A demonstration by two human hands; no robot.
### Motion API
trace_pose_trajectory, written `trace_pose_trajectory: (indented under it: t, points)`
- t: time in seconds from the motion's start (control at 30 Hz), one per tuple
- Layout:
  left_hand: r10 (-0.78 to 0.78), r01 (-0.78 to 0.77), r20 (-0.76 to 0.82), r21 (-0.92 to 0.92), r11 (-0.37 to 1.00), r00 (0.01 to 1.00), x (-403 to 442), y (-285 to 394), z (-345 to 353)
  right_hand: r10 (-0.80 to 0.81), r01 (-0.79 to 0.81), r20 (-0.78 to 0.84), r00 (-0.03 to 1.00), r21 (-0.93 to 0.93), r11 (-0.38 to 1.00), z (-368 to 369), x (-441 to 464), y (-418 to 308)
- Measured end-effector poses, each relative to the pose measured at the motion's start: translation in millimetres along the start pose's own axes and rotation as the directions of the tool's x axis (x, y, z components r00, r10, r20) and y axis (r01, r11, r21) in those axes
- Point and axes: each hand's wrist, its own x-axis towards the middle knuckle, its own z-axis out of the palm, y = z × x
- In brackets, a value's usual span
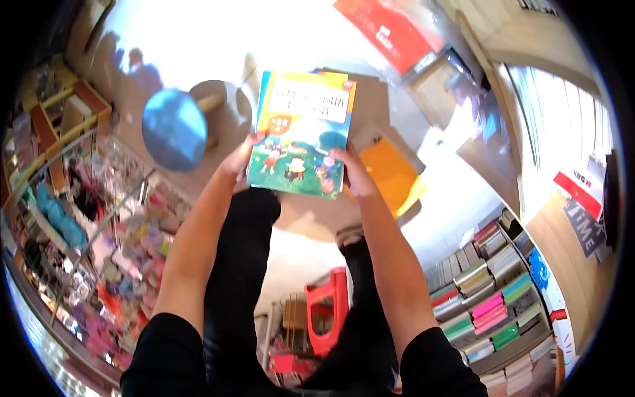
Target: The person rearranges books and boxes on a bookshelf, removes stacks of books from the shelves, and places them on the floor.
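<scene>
A small stack of books (301, 135) is held up in front of me between both hands. The top cover is orange, white and green, with cartoon children and printed characters; a blue edge shows behind it at the left. My left hand (246, 157) is closed on the stack's left edge, its thumb on the cover. On the lower right edge, my right hand (354, 172) grips with the thumb on top. The fingers of both hands are mostly hidden beneath the stack. Below and to the right lies a yellow-orange item (389, 173) on brown cardboard (370, 99).
A stool with a blue round top (174, 130) stands to the left. Racks of small colourful goods (126, 264) fill the lower left. Shelves of books or notebooks (489, 304) stand at right. A red plastic stool (329, 311) sits beneath me; a red package (387, 33) lies ahead.
</scene>
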Motion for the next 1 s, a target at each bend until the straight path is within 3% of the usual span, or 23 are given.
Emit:
trace_pose_trajectory:
  t: [0.1,0.2,0.37,0.47,0.63,0.83,0.93,1.0]
  points:
    - [0.119,-0.117,-0.022,0.096,0.989,0.993,35,29,-5,-0.019,0.02,-0.023,1.0,0.048,0.999,-5,44,6]
    - [0.001,-0.01,0.073,0.114,0.993,0.997,64,43,-26,-0.036,0.032,0.032,0.999,0.129,0.991,-15,63,10]
    - [0.071,-0.125,0.188,0.29,0.949,0.98,88,73,-11,-0.057,0.057,-0.001,0.998,0.132,0.99,-43,93,25]
    - [0.13,-0.2,0.242,0.294,0.935,0.962,105,66,-20,-0.019,0.02,-0.008,1.0,0.135,0.991,-54,99,30]
    - [0.11,-0.168,0.214,0.276,0.947,0.971,103,59,-22,0.057,-0.056,-0.019,0.998,0.077,0.996,-63,108,33]
    - [0.188,-0.21,0.109,0.239,0.948,0.976,104,53,-15,0.099,-0.1,0.01,0.995,0.052,0.994,-60,106,25]
    - [0.186,-0.198,0.067,0.373,0.906,0.98,101,48,-21,-0.026,0.024,-0.017,1.0,-0.069,0.997,-52,96,28]
    - [0.437,-0.237,-0.264,0.552,0.8,0.86,107,35,-21,-0.137,0.074,-0.237,0.962,-0.257,0.964,-41,88,31]
